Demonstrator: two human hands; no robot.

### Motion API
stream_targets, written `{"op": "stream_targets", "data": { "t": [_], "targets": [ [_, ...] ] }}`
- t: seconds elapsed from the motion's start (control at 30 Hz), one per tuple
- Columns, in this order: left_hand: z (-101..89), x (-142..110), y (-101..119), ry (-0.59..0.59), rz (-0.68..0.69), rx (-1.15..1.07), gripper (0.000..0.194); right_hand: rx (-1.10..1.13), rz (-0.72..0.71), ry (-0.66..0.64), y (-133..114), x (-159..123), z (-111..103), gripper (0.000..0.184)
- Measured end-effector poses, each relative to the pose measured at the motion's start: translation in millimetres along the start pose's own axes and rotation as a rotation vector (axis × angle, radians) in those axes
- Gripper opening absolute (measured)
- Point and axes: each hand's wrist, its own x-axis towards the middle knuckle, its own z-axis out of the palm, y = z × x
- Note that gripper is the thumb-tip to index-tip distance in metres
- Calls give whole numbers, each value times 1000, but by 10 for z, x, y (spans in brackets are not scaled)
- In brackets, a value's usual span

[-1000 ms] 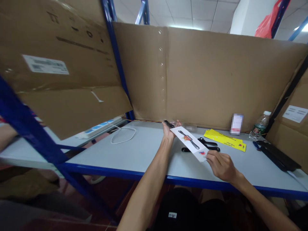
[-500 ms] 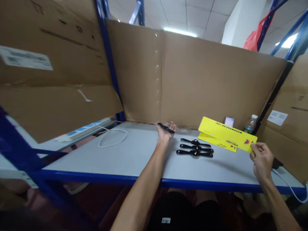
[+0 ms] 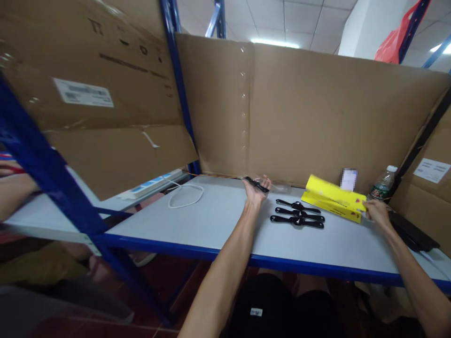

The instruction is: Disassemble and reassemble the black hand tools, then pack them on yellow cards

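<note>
Palm up over the back of the table, my left hand [image 3: 254, 193] holds a black spokeshave [image 3: 256, 184], with clear plastic film [image 3: 280, 188] beside it. My right hand [image 3: 378, 214] pinches the right end of a yellow printed card [image 3: 336, 193], blurred by motion. Beneath it lies more yellow card [image 3: 327, 209], partly covered; I cannot tell how many sheets. Between my hands, three black spokeshaves lie in a row on the table: a far one [image 3: 298, 205], a middle one [image 3: 299, 214] and a near one [image 3: 297, 221].
A bottle [image 3: 384, 184] and a blurred-out small item [image 3: 348, 179] stand at the back right. A black flat object [image 3: 412, 232] is at the right. White cable [image 3: 186, 205] and a power strip [image 3: 151, 184] lie left. Cardboard [image 3: 299, 112] walls the back. Another person's arm [image 3: 17, 195] shows far left.
My right hand has moved the yellow card down and back, over the other yellow card. My left hand still holds its spokeshave. The view has turned slightly left.
</note>
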Motion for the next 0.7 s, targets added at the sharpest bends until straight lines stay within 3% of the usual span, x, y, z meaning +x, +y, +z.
{"op": "stream_targets", "data": {
  "t": [0.1, 0.17, 0.27, 0.37, 0.43, 0.5, 0.57, 0.7],
  "targets": [
    [-7, 19, -4, 18, 7, 5, 69, -653, 29, -82, 16, -134, -21, 30],
    [-13, 35, -10, 19, 15, 5, 69, -802, -65, -66, -125, -259, -32, 40],
    [-23, 43, -24, 10, 11, 4, 70, -677, -290, -58, -516, -418, 80, 42],
    [-29, 34, -34, -3, -2, 14, 70, -425, -560, -191, -890, -471, 349, 40],
    [-35, 27, -40, 0, 0, 27, 70, -434, -610, -291, -999, -415, 539, 36],
    [-42, 29, -46, 4, 6, 36, 70, -565, -556, -412, -961, -291, 670, 34],
    [-48, 41, -56, 2, 1, 44, 70, -672, -490, -578, -809, -133, 720, 46],
    [-49, 67, -78, -21, -14, 68, 70, -680, -356, -782, -434, 121, 689, 62]
  ]
}}
